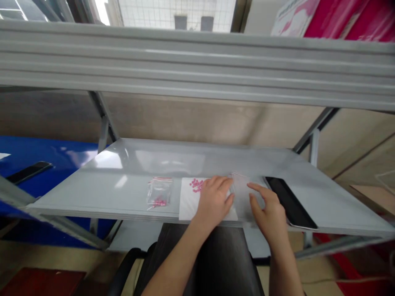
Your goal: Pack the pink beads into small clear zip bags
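Pink beads (196, 185) are lying on a white paper sheet (187, 203); a clear zip bag (159, 193) is showing red-striped edging; a grey metal shelf (108, 193) is carrying a black tablet (290, 201).

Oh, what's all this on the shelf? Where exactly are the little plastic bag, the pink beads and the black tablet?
Plastic bag (159, 193): head view, on the middle of the clear bag.
Pink beads (196, 185): head view, on the middle of the small pile.
Black tablet (290, 203): head view, on the middle of its dark face.
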A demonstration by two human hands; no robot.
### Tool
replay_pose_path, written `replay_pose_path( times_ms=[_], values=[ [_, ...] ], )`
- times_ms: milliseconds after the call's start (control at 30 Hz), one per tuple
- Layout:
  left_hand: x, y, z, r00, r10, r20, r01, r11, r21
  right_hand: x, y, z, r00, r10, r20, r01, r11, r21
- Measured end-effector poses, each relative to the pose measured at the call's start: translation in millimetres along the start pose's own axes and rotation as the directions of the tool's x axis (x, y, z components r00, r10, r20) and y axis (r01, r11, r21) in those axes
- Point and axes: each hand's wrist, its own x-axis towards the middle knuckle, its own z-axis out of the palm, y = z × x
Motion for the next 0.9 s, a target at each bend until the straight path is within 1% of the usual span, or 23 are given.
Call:
replay_pose_path(
  times_ms=[33,100,200,300,367,400,433,467,500,533,567,600,633,667,700,733,767,800,867,900],
  values=[
    [4.4,6.6,11.6,0.999,0.028,0.034,-0.028,1.000,-0.015,-0.7,1.6,3.7,1.000,-0.022,-0.013,0.022,1.000,-0.019],
    [11.3,13.6,27.5,0.996,0.045,0.074,-0.044,0.999,-0.027,-2.4,3.7,10.9,0.999,-0.032,-0.007,0.032,0.999,-0.033],
    [18.6,13.6,37.0,0.996,0.019,0.084,-0.017,1.000,-0.018,-5.0,3.2,16.8,1.000,-0.023,0.002,0.023,0.999,-0.028],
    [22.6,10.6,36.5,0.999,0.000,0.049,0.001,1.000,-0.021,-6.3,-5.3,14.0,1.000,-0.018,-0.001,0.018,1.000,-0.013],
    [22.3,9.8,31.3,1.000,-0.004,-0.004,0.004,0.999,-0.041,-8.0,-15.7,7.6,1.000,0.004,-0.031,-0.004,1.000,0.009],
    [20.8,9.8,26.7,0.999,-0.007,-0.042,0.005,0.998,-0.057,-9.7,-21.7,3.1,0.997,0.050,-0.061,-0.048,0.998,0.038],
    [18.0,9.9,20.4,0.996,-0.013,-0.089,0.006,0.997,-0.076,-12.1,-27.8,-1.8,0.989,0.125,-0.084,-0.118,0.989,0.089],
    [13.7,9.9,12.3,0.990,-0.019,-0.141,0.005,0.995,-0.098,-15.2,-33.6,-6.8,0.969,0.231,-0.092,-0.214,0.962,0.168],
    [7.9,9.9,2.5,0.980,-0.024,-0.195,0.001,0.993,-0.120,-18.7,-39.0,-11.5,0.936,0.348,-0.043,-0.324,0.906,0.273],
    [0.5,9.6,-8.7,0.966,-0.031,-0.255,-0.006,0.990,-0.144,-22.3,-43.8,-15.6,0.900,0.429,0.076,-0.422,0.815,0.396],
    [-8.2,9.0,-21.0,0.954,-0.027,-0.299,-0.023,0.986,-0.164,-25.7,-48.1,-18.5,0.856,0.459,0.237,-0.512,0.689,0.513],
    [-17.9,8.1,-33.7,0.944,-0.014,-0.329,-0.048,0.983,-0.180,-28.5,-52.1,-20.3,0.803,0.432,0.409,-0.594,0.536,0.600],
    [-28.1,7.0,-46.2,0.936,0.022,-0.352,-0.096,0.976,-0.195,-30.6,-56.1,-20.6,0.752,0.369,0.546,-0.658,0.373,0.654],
    [-38.3,5.7,-57.9,0.933,0.087,-0.348,-0.172,0.960,-0.221,-31.8,-60.1,-19.7,0.712,0.305,0.633,-0.699,0.223,0.680],
    [-48.2,4.3,-68.3,0.937,0.135,-0.321,-0.219,0.945,-0.241,-32.4,-64.3,-17.6,0.686,0.264,0.678,-0.719,0.103,0.688],
    [-57.3,3.0,-77.0,0.938,0.159,-0.308,-0.243,0.936,-0.255,-32.6,-68.6,-14.6,0.675,0.250,0.694,-0.721,0.026,0.693],
    [-65.6,1.8,-83.7,0.945,0.175,-0.276,-0.248,0.934,-0.257,-32.6,-72.8,-11.0,0.673,0.249,0.696,-0.717,-0.008,0.697],
    [-72.9,0.8,-88.5,0.953,0.175,-0.249,-0.239,0.937,-0.254,-32.7,-76.6,-7.1,0.676,0.251,0.693,-0.715,-0.004,0.699],
    [-85.1,-0.9,-92.6,0.969,0.122,-0.216,-0.176,0.951,-0.254,-34.0,-82.1,1.0,0.680,0.232,0.695,-0.724,0.064,0.687],
    [-90.1,-1.7,-92.3,0.974,0.056,-0.220,-0.116,0.956,-0.271,-35.3,-83.5,4.8,0.680,0.222,0.699,-0.729,0.100,0.677]
  ],
)
